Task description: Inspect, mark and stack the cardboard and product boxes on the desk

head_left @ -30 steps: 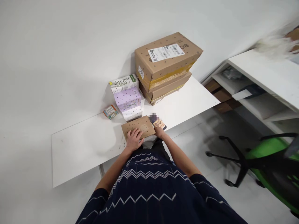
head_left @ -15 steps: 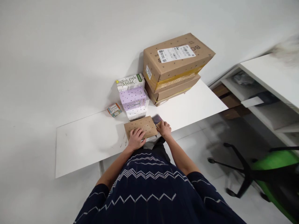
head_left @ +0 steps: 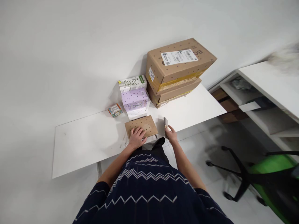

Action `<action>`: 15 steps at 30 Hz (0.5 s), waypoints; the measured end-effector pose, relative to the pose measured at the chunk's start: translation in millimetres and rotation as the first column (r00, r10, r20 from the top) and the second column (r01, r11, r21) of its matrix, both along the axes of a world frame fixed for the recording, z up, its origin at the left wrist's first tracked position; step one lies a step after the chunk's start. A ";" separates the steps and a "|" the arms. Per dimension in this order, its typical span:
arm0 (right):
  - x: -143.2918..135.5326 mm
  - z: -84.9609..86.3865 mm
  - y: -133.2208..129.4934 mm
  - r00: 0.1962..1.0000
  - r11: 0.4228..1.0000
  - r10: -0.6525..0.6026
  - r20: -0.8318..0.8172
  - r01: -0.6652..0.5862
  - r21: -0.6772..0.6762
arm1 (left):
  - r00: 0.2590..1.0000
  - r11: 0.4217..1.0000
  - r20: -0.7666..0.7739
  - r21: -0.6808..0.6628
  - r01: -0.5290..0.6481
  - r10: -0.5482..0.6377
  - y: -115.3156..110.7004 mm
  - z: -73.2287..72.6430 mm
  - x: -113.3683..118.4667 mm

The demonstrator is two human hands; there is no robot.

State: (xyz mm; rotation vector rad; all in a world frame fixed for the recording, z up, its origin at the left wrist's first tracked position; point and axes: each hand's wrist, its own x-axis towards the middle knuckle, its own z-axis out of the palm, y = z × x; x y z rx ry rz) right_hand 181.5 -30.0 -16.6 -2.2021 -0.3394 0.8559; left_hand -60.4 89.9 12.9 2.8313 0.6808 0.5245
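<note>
My left hand (head_left: 137,137) lies on top of a small flat brown cardboard box (head_left: 149,124) near the table's front edge, fingers resting flat on it. To the right of that box my right hand (head_left: 171,134) is closed round a slim phone (head_left: 166,123), tilted up on edge. Just behind the brown box stand a white dotted box (head_left: 137,114), a lilac dotted box (head_left: 133,97) and a white-and-green "Super Meal" box (head_left: 132,83). A small dark, thin thing (head_left: 156,136) shows at the brown box's right corner; its kind is unclear.
Two large taped cartons (head_left: 179,70) are stacked at the back right of the white table (head_left: 81,146). A small colourful packet (head_left: 115,110) is by the wall. White shelving (head_left: 263,90) and a green office chair (head_left: 268,168) stand to the right.
My right hand has moved away to the right from the brown box and turned the phone from lying flat to on edge. My left hand stays on the box.
</note>
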 end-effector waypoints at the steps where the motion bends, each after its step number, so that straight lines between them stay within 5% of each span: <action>1: 1.5 6.2 -6.4 0.982 0.985 -0.111 -0.151 0.129 0.118 | 1.000 1.000 0.003 -0.001 0.002 -0.002 0.4 0.1 0.1; 4: 0.1 34.9 -22.6 0.843 0.862 -0.162 -0.513 0.373 0.342 | 1.000 1.000 -0.009 -0.012 0.007 -0.007 2.1 1.6 0.7; 10: -40.2 104.6 -11.4 0.703 0.798 0.245 -0.668 0.246 0.551 | 0.999 0.999 -0.031 -0.043 0.005 -0.006 5.2 2.2 1.4; 15: -85.5 115.6 25.2 0.525 0.800 0.425 -0.738 0.164 0.578 | 0.999 0.996 -0.033 -0.084 -0.003 0.000 7.6 -8.9 0.2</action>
